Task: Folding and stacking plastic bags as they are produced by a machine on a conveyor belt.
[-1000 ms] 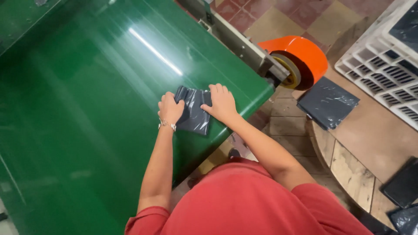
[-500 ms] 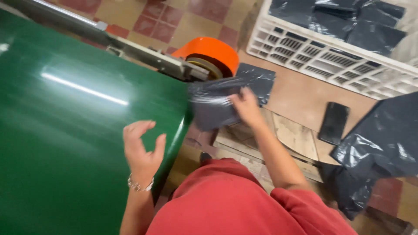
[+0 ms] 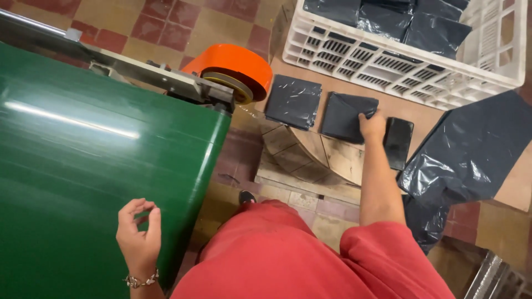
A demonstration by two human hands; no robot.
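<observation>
Right of centre in the frame, the right hand grips the edge of a folded dark plastic bag lying on the wooden board, beside another folded bag. At lower left, the left hand hovers over the green belt, fingers loosely curled, empty.

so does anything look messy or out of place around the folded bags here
Mostly tidy. One large dark plastic bag lies unfolded and crumpled, draping off the wooden surface on the right, unlike the flat folded bag and the one under the right hand.
</observation>
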